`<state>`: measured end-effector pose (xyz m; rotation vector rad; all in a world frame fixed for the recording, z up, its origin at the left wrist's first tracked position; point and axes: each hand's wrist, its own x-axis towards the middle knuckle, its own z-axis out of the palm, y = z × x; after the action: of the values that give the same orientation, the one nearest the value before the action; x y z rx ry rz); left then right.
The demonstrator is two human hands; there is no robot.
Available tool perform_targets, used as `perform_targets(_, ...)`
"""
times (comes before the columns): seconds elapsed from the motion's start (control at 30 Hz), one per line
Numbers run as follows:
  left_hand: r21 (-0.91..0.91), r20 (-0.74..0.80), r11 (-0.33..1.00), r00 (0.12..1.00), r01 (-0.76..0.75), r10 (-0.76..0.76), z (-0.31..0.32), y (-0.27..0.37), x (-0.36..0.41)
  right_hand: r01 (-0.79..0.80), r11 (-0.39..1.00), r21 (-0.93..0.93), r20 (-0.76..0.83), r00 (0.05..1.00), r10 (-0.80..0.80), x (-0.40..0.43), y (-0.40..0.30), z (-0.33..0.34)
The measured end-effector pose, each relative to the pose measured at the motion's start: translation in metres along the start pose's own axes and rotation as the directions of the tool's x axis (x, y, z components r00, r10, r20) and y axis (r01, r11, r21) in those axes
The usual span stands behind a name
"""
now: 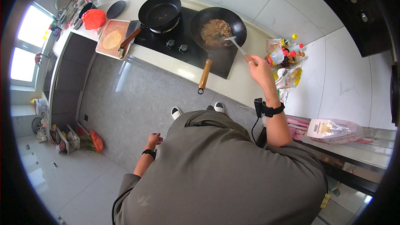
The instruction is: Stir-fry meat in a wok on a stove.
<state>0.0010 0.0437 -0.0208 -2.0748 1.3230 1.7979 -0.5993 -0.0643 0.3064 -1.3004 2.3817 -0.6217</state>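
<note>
My right hand (261, 71) grips the wooden handle of a metal spatula (239, 47). The spatula's blade is down in a black wok (239, 28), at the edge of browned, chopped food (215, 31) that looks like meat. Light steam rises there. The wok sits on the right side of a black glass cooktop (215, 64), and its wooden handle (204, 75) points towards me, untouched. Low at my left side hangs my left hand (154, 140), loosely curled with nothing seen in it and partly hidden by my shirt.
A black frying pan (160, 10) rests on the left burner, its handle reaching over a cutting board (112, 39) with a pale spot. A red plastic bag (93, 18) lies farther left. Several bottles (286, 53) and packets (289, 76) crowd the counter right of my hand.
</note>
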Motion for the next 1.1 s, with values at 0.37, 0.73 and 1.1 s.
perform_targets(0.37,-0.046,-0.037,0.989,0.989,0.139,-0.141,-0.003,0.046,-0.011,-0.020,0.998,-0.065,-0.033,0.999,0.018,-0.004,-0.021,0.005)
perform_targets(0.73,-0.070,-0.052,0.986,0.987,0.148,-0.152,-0.003,0.050,-0.022,0.085,0.977,-0.198,-0.001,0.996,-0.087,-0.009,-0.032,0.006)
perform_targets(1.1,-0.060,-0.050,0.986,0.986,0.156,-0.159,-0.004,0.043,-0.030,0.168,0.986,0.004,-0.049,0.985,-0.167,0.010,-0.028,0.039)
